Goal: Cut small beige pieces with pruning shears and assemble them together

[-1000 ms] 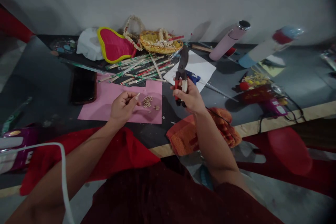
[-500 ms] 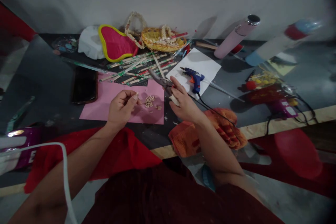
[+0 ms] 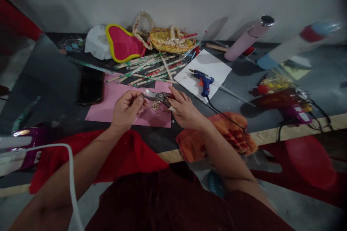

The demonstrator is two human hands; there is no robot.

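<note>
From the head view, I see the right hand [image 3: 185, 110] wrapped around the handles of the pruning shears [image 3: 155, 96], their blades reaching the left hand's fingertips. The left hand [image 3: 127, 110] is pinched nearly closed; what it grips is hard to tell. Beneath the shears, small cut pieces [image 3: 156, 105] lie on pink paper [image 3: 108, 110].

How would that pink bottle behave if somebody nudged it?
The pink bottle would probably tip fairly easily, being tall and narrow. Once down, its round body would likely roll. Its smooth-looking side may feel slightly slippery.
</note>
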